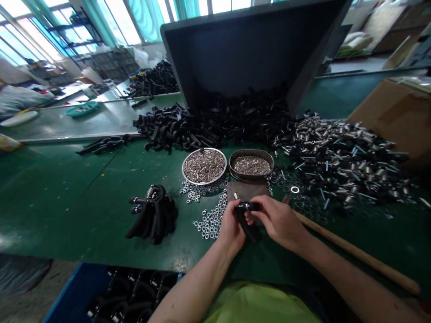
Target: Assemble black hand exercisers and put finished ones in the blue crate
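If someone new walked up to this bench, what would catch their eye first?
Probably the big dark bin, opening toward the camera at the back of the green bench, with black parts heaped at its mouth. Next, the mixed pile of shiny metal and black pieces on the right. In front, the left hand and right hand grip a black piece.

Left hand (233, 225) curled, right hand (279, 220) pinching, both close together

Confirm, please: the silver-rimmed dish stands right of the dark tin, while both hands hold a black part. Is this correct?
Not quite: in the head view, the silver-rimmed dish stands left of the dark tin. The left hand and right hand do hold a black part.
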Available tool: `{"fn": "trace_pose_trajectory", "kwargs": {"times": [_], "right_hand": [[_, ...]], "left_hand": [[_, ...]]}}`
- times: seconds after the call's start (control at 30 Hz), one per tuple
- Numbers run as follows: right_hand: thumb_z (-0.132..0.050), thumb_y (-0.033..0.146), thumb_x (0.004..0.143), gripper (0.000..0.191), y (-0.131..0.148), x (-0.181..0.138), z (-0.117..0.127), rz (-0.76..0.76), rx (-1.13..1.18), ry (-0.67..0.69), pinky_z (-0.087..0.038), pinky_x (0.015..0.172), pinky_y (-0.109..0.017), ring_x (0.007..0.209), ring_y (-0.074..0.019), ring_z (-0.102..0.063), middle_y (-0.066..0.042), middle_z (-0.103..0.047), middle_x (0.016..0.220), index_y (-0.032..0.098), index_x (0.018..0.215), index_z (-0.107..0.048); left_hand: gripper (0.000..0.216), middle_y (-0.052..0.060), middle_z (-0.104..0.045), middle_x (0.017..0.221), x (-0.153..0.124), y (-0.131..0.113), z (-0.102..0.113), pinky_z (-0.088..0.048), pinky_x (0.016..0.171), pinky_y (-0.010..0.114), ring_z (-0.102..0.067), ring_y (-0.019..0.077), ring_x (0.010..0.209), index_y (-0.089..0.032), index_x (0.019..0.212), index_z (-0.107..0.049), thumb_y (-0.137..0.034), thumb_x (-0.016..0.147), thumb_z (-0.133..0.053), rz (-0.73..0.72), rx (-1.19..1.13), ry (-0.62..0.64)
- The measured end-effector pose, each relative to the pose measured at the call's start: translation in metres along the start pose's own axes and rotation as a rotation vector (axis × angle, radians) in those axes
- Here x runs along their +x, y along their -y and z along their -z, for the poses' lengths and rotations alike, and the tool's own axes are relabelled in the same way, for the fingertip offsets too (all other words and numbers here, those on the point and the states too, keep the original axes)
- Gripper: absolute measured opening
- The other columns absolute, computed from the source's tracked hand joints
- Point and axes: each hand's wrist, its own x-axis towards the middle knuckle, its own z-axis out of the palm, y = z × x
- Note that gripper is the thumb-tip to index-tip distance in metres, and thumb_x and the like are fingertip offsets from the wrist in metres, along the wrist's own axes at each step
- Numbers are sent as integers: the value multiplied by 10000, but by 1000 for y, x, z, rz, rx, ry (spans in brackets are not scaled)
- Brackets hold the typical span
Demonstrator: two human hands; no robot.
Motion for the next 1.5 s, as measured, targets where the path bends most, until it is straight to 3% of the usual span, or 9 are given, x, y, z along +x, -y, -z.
{"fn": "trace_pose_trajectory", "kwargs": {"times": [0.23,0.43,0.57,0.7,0.83,0.93,1.2,1.3,1.5], "right_hand": [[-372,417,909,318,-2,7,-16,-310,-205,42,-412,548,-293,585,-213,-625,-45,-619,592,216,764,-570],[-432,343,886,288,-2,8,-13,-31,-22,-41,-463,777,-370,922,-244,-617,-99,-666,996,220,1109,-566],[-305,388,934,331,-5,7,-17,-289,279,93,-461,539,-294,526,-172,-586,17,-582,557,226,1092,-547],[-498,358,844,266,-2,5,-16,-175,185,10,-479,721,-341,839,-224,-636,-63,-673,884,230,1068,-565],[-394,348,893,276,2,4,-10,-315,219,82,-473,617,-320,659,-199,-629,-27,-646,695,220,1088,-540],[-550,330,800,260,6,5,-11,-241,223,16,-476,713,-345,819,-218,-620,-55,-653,865,238,1043,-562],[-449,485,830,271,8,11,-42,-810,1132,21,-338,342,-217,385,-115,-447,74,-471,523,240,945,-431],[-383,526,856,311,-4,23,-40,-753,814,198,-297,325,-226,314,-129,-407,84,-439,413,230,909,-462],[-509,236,860,122,-16,102,-43,-45,-117,87,-435,757,-293,828,-166,-591,-26,-671,853,204,854,-627]], "left_hand": [[212,-60,-446,513,-1,1,3,-327,467,189,-401,58,445,-162,675,-473,-321,706,-609,-239,124,-24],[213,-65,-454,578,-1,2,12,-321,496,197,-404,61,488,-172,723,-479,-336,710,-615,-409,234,-16],[202,-58,-454,575,-4,1,12,-329,518,210,-411,75,503,-176,720,-495,-358,757,-575,-450,386,25],[188,-54,-461,608,-6,-2,12,-331,524,209,-410,75,519,-178,716,-493,-341,747,-582,-462,367,0],[179,-57,-441,589,-7,-4,12,-332,524,210,-398,80,517,-180,724,-501,-342,769,-563,-436,406,19],[143,-53,-456,634,-8,-6,12,-332,528,199,-409,77,546,-178,760,-513,-310,763,-569,-468,411,3],[532,28,-552,916,-14,-7,16,-387,783,275,-541,178,857,-217,983,-442,-389,607,-778,-748,788,-255],[636,71,-563,993,-13,-14,23,-388,812,317,-548,223,912,-209,1026,-437,-423,554,-804,-721,1100,-290],[548,70,-602,935,-7,-24,34,-428,745,365,-565,263,867,-196,995,-497,-473,592,-744,-682,1786,-222]]}}
